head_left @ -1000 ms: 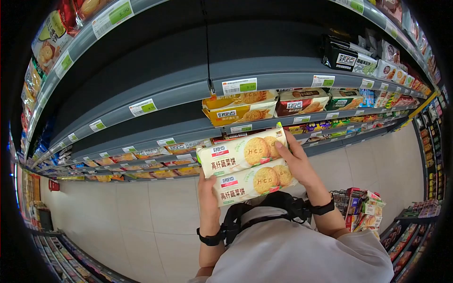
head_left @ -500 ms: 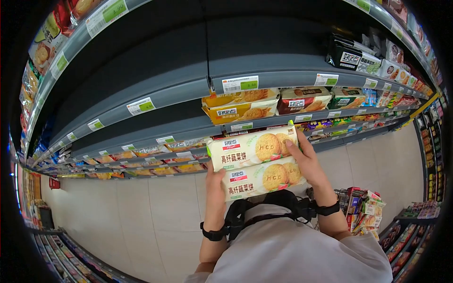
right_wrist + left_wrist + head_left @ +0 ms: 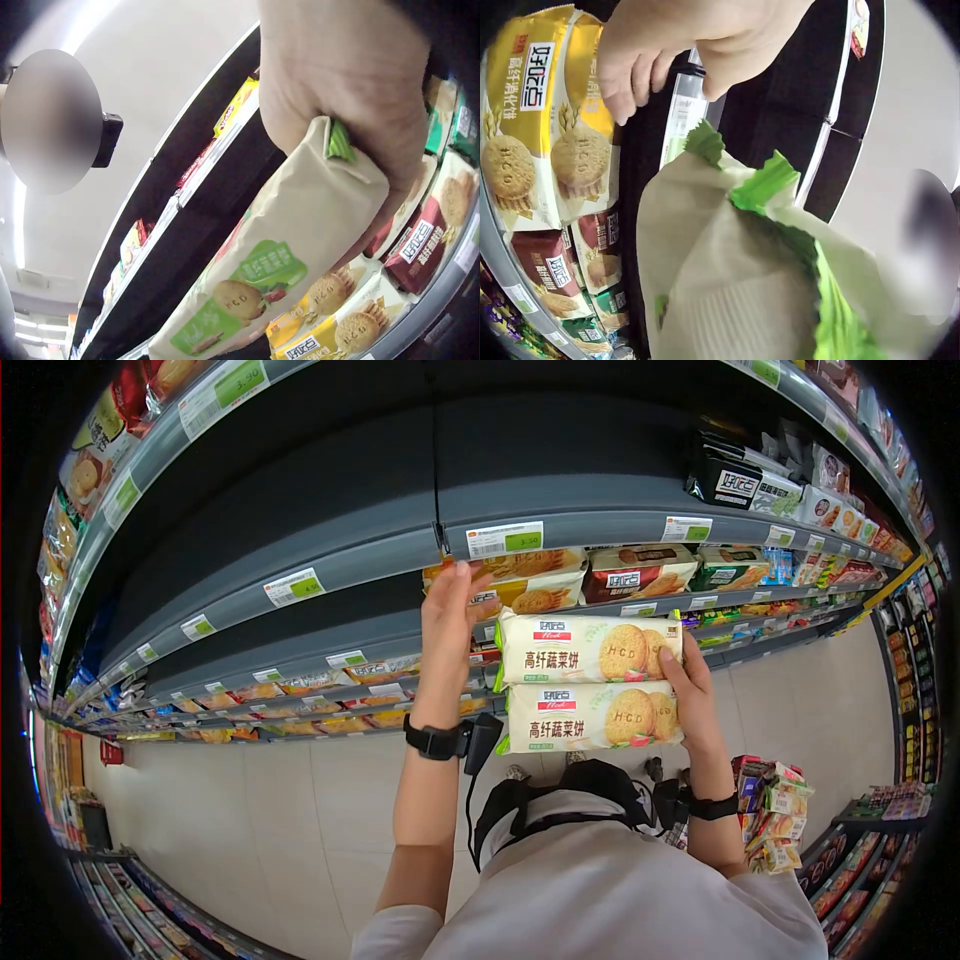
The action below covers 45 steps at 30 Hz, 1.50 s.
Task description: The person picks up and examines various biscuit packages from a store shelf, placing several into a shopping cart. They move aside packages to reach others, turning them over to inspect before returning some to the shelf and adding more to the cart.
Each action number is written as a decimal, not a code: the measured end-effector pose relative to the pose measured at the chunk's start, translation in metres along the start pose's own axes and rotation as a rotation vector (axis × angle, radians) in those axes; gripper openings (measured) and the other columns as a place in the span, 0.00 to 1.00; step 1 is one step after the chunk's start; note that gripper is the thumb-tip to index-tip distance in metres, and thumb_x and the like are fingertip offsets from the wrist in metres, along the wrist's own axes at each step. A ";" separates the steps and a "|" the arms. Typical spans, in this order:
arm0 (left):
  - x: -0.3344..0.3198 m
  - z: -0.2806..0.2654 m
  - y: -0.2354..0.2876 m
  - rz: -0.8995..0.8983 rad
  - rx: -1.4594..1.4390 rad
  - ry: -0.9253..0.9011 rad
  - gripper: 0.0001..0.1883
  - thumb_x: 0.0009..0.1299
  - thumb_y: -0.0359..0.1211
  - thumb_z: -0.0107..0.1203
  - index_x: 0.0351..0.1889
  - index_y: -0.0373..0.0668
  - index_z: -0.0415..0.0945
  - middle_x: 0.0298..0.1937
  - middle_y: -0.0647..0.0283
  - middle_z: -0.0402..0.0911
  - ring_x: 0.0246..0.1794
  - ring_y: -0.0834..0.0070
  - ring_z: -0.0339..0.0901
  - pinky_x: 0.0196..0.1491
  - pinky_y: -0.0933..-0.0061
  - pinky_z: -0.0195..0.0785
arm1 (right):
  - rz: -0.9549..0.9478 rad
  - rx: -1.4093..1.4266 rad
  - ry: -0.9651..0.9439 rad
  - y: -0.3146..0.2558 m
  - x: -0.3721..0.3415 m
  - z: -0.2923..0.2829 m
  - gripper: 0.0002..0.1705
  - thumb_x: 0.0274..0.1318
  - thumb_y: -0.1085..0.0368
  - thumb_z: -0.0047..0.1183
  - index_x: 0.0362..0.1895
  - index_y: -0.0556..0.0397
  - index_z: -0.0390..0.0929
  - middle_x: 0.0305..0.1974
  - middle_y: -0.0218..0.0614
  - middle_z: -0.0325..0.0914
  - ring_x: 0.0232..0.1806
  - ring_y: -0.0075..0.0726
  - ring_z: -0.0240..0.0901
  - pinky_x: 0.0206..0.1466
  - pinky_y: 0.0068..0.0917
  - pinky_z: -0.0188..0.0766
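My right hand (image 3: 697,695) holds two cream-coloured packs of biscuits at their right ends, thumb on the front. The upper pack (image 3: 570,660) and the lower pack (image 3: 560,722) lie edge to edge, with round biscuits printed on them and green crimped ends. Seen from the right wrist, one pack's side (image 3: 259,277) carries a green label. My left hand (image 3: 450,610) is off the packs, raised at the shelf edge in front of yellow biscuit packs (image 3: 540,595). Its fingers bend loosely beside those packs (image 3: 529,135) in the left wrist view, holding nothing.
Brown-red biscuit packs (image 3: 640,575) and green ones (image 3: 733,570) stand right of the yellow ones. Above runs a shelf edge with price tags (image 3: 505,540); black packs (image 3: 730,482) sit on that shelf at right. A basket or cart load of packs (image 3: 780,805) is at my right side.
My left hand has let go of the packs' left ends and moved up to the shelf. The right hand has carried both packs to the right and levelled them.
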<state>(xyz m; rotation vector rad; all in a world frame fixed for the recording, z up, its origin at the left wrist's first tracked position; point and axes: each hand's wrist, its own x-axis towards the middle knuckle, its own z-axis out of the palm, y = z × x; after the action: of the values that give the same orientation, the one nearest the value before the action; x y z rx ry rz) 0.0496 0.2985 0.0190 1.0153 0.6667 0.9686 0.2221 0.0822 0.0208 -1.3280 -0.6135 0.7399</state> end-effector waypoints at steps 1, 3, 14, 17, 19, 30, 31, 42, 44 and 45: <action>0.006 0.004 0.000 0.054 -0.009 -0.011 0.20 0.70 0.45 0.48 0.48 0.37 0.69 0.52 0.54 0.73 0.50 0.70 0.72 0.46 0.72 0.68 | -0.007 0.003 0.017 -0.001 -0.002 -0.003 0.23 0.63 0.63 0.45 0.60 0.58 0.61 0.51 0.34 0.69 0.50 0.22 0.64 0.52 0.20 0.62; 0.014 0.009 -0.001 0.053 -0.085 0.013 0.14 0.69 0.42 0.50 0.39 0.38 0.71 0.44 0.55 0.77 0.42 0.73 0.76 0.38 0.78 0.70 | -0.012 0.006 0.042 -0.004 -0.005 -0.006 0.24 0.63 0.63 0.45 0.60 0.59 0.60 0.51 0.34 0.69 0.50 0.22 0.65 0.52 0.20 0.63; 0.022 0.011 -0.009 0.081 -0.115 0.118 0.13 0.68 0.40 0.52 0.33 0.39 0.72 0.33 0.59 0.80 0.31 0.78 0.76 0.30 0.79 0.68 | -0.018 0.000 0.113 -0.020 -0.017 -0.004 0.22 0.63 0.63 0.43 0.58 0.59 0.62 0.49 0.33 0.69 0.49 0.22 0.65 0.51 0.19 0.63; 0.021 0.011 -0.009 0.088 -0.106 0.119 0.13 0.68 0.40 0.52 0.34 0.39 0.71 0.33 0.58 0.80 0.31 0.77 0.76 0.30 0.79 0.68 | -0.062 0.006 0.115 -0.018 -0.018 -0.005 0.22 0.63 0.63 0.43 0.58 0.58 0.62 0.48 0.32 0.69 0.49 0.21 0.64 0.51 0.19 0.63; 0.022 0.008 -0.011 0.075 -0.117 0.105 0.12 0.67 0.40 0.55 0.37 0.41 0.72 0.35 0.60 0.80 0.34 0.77 0.76 0.35 0.76 0.66 | -0.047 0.031 0.124 -0.019 -0.020 -0.004 0.22 0.63 0.63 0.44 0.59 0.58 0.61 0.49 0.32 0.69 0.49 0.21 0.64 0.51 0.19 0.63; -0.017 0.013 0.000 -0.114 -0.154 -0.271 0.29 0.72 0.51 0.37 0.62 0.39 0.56 0.62 0.49 0.64 0.61 0.60 0.62 0.63 0.63 0.53 | -0.127 -0.209 0.211 0.007 -0.023 -0.019 0.28 0.61 0.60 0.48 0.61 0.59 0.58 0.56 0.40 0.65 0.59 0.34 0.59 0.62 0.28 0.55; -0.009 -0.002 -0.016 -0.230 -0.215 -0.366 0.33 0.71 0.55 0.36 0.64 0.39 0.54 0.63 0.51 0.62 0.63 0.61 0.60 0.65 0.62 0.51 | -0.106 -0.258 0.248 0.007 -0.025 -0.018 0.30 0.61 0.57 0.48 0.62 0.60 0.56 0.59 0.46 0.61 0.63 0.40 0.54 0.65 0.32 0.50; -0.086 0.111 -0.068 -0.565 0.214 -0.548 0.35 0.70 0.52 0.41 0.67 0.39 0.49 0.62 0.53 0.62 0.56 0.65 0.70 0.51 0.64 0.70 | -0.104 -0.253 0.594 0.012 -0.096 -0.081 0.27 0.62 0.53 0.44 0.60 0.54 0.56 0.45 0.47 0.73 0.46 0.41 0.71 0.49 0.33 0.66; -0.100 0.132 -0.078 -0.552 0.290 -0.600 0.32 0.72 0.49 0.41 0.66 0.39 0.49 0.60 0.52 0.64 0.55 0.64 0.70 0.51 0.64 0.69 | -0.108 -0.250 0.720 0.018 -0.112 -0.100 0.27 0.60 0.53 0.45 0.58 0.54 0.58 0.41 0.49 0.76 0.43 0.44 0.75 0.45 0.36 0.69; -0.110 0.143 -0.080 -0.530 0.355 -0.627 0.30 0.73 0.46 0.40 0.66 0.39 0.49 0.59 0.51 0.65 0.54 0.63 0.70 0.50 0.65 0.69 | -0.108 -0.243 0.740 0.016 -0.120 -0.107 0.27 0.60 0.53 0.45 0.58 0.54 0.58 0.41 0.49 0.76 0.43 0.44 0.75 0.45 0.36 0.69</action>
<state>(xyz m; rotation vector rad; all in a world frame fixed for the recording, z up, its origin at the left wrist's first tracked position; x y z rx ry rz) 0.1482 0.1278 0.0056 1.2826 0.5374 0.0453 0.2262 -0.0768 -0.0088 -1.6463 -0.1732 0.0517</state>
